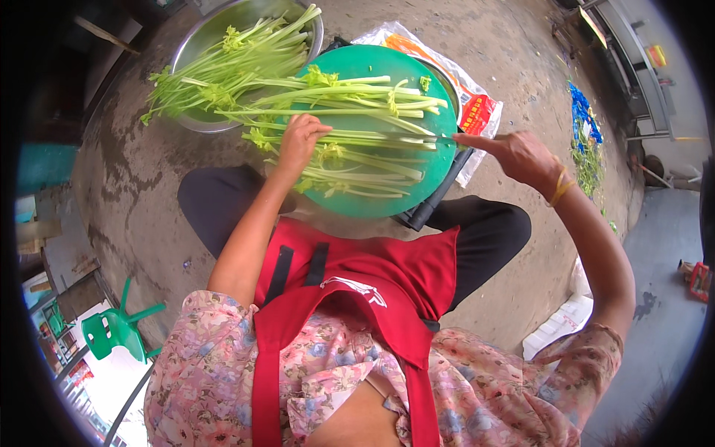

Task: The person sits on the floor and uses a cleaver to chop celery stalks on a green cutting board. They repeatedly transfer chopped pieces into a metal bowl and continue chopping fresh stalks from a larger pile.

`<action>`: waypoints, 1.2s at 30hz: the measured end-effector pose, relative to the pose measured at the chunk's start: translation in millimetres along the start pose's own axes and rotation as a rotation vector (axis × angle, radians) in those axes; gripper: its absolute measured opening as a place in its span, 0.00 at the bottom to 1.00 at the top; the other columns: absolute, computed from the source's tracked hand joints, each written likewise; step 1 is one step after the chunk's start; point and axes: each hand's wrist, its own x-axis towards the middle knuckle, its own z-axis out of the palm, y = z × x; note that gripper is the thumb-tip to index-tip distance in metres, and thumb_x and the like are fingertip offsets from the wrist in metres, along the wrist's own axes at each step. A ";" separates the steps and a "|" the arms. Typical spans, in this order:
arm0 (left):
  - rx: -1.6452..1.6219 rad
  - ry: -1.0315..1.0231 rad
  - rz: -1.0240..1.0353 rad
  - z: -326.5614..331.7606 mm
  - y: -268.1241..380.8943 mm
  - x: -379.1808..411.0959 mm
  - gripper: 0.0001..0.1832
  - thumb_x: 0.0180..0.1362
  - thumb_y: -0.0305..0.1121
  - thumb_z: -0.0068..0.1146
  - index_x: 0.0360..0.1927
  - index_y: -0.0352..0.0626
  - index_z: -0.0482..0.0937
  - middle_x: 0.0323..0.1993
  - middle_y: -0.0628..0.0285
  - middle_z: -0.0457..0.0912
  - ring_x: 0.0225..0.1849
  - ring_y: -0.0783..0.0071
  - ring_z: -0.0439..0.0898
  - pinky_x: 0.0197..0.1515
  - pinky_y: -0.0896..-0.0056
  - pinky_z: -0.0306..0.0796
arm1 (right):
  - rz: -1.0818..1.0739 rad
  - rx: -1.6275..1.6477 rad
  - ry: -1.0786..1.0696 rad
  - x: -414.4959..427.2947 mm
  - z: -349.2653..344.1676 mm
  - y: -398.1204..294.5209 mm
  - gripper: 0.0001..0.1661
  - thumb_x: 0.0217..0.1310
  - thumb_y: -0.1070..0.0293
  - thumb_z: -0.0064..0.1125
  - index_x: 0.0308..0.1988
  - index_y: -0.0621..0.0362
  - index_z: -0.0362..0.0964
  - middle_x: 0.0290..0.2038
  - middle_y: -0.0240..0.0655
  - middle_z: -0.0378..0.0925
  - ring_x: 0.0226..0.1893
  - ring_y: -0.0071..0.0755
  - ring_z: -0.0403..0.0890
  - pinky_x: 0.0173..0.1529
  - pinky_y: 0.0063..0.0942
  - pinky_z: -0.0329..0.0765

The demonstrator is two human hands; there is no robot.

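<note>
Several celery stalks lie side by side across a round green cutting board, their cut ends toward the right and some leaves at the left. My left hand grips a few stalks near their middle, fingers bent over them. In my right hand is the handle of a knife; its blade points left, lying along the stalks near their right ends, and looks blurred. A small chopped piece of celery sits by the board's upper right edge.
Beyond the board's left side, a metal basin holds more celery, its leaves hanging over the rim. A printed plastic bag lies partly under the board. Farther right are a blue plastic bag and green scraps. A green plastic chair stands lower left.
</note>
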 end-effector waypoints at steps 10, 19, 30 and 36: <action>0.064 0.008 0.134 -7.3 8.4 -0.9 0.08 0.53 0.26 0.69 0.38 0.43 0.90 0.38 0.61 0.82 0.46 0.59 0.77 0.49 0.59 0.74 | 0.156 0.108 0.070 -63.1 3.5 3.8 0.52 0.58 0.85 0.51 0.74 0.21 0.62 0.25 0.43 0.77 0.23 0.47 0.80 0.31 0.44 0.75; 0.200 -0.017 0.179 -16.3 4.5 -14.9 0.07 0.52 0.27 0.70 0.36 0.42 0.88 0.37 0.61 0.82 0.45 0.60 0.78 0.49 0.60 0.74 | 0.056 0.302 0.285 -24.2 6.4 -33.0 0.49 0.58 0.83 0.55 0.73 0.25 0.65 0.22 0.47 0.74 0.22 0.48 0.79 0.29 0.43 0.73; 0.253 0.101 0.061 -16.2 14.9 -18.9 0.07 0.51 0.25 0.72 0.35 0.43 0.89 0.38 0.63 0.83 0.47 0.59 0.78 0.51 0.58 0.73 | -0.049 0.288 0.186 40.1 -5.9 -74.4 0.49 0.56 0.83 0.50 0.74 0.31 0.63 0.22 0.49 0.76 0.21 0.51 0.80 0.29 0.46 0.74; 0.191 0.138 -0.022 -12.2 3.0 -27.2 0.09 0.51 0.25 0.72 0.36 0.44 0.87 0.39 0.63 0.83 0.48 0.57 0.78 0.51 0.58 0.73 | -0.102 0.290 0.181 71.3 -2.4 -79.9 0.47 0.62 0.79 0.54 0.75 0.25 0.60 0.24 0.47 0.76 0.21 0.48 0.77 0.29 0.44 0.73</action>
